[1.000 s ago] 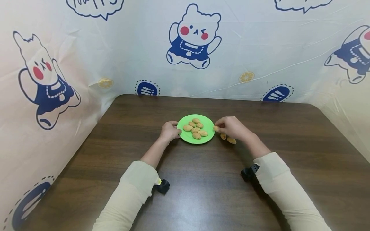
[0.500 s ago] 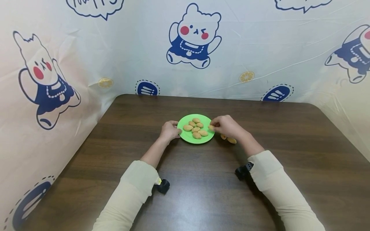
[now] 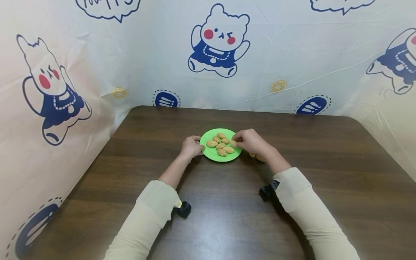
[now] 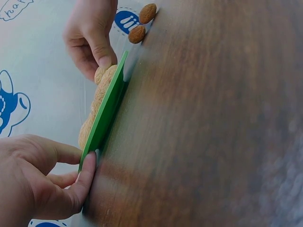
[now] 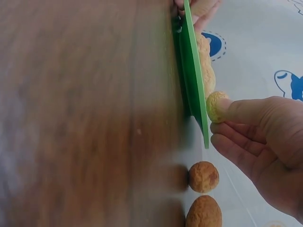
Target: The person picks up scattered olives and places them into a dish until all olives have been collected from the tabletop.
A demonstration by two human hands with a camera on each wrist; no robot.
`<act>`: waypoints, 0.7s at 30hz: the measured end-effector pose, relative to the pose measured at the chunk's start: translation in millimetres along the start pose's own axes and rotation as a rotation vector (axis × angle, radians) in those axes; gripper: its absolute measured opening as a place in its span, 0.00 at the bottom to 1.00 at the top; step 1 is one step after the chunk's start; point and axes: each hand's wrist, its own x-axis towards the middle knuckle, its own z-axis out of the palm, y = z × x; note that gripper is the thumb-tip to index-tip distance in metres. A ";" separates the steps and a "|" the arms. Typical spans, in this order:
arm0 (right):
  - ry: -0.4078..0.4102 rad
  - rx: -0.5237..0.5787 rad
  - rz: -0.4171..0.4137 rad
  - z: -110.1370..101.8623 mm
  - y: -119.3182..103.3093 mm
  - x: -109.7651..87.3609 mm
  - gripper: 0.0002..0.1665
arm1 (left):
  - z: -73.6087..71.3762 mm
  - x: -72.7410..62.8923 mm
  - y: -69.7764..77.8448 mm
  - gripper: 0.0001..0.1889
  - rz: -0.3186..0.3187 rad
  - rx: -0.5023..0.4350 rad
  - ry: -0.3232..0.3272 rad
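A round green plate [image 3: 212,155] rests on the table, with several tan, rough-shelled almonds [image 3: 221,152] grouped on it. At its left rim, my left hand [image 3: 191,147] pinches the edge between thumb and fingers. Over the right rim, my right hand [image 3: 251,141] holds one almond [image 5: 216,107] between thumb and fingertips. In the left wrist view, that almond is close beside those on the plate; I cannot tell whether it touches the plate. Two more almonds, one smaller [image 5: 203,177] and one larger [image 5: 204,213], lie on the table to the right, partly hidden by my right hand in the head view.
The dark wood table [image 3: 214,202] extends around the plate on all sides. A pale curtain [image 3: 156,47] with printed cartoon figures stands behind it and along both sides. Small black cameras [image 3: 184,209] sit at both wrists.
My right hand has moved left with the almond, from beside the plate's right edge to over its rim. The left hand has stayed on the plate's left rim.
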 end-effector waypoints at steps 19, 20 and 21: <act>-0.046 -0.002 0.016 4.5 -3.6 8.7 0.12 | 0.0 -0.8 0.3 0.25 0.000 0.009 0.004; -0.044 -0.004 0.011 4.5 -3.6 8.8 0.12 | 0.0 -0.9 0.3 0.25 0.000 0.009 0.004; -0.043 -0.006 0.006 4.6 -3.6 8.9 0.12 | 0.0 -1.0 0.2 0.25 0.000 0.009 0.004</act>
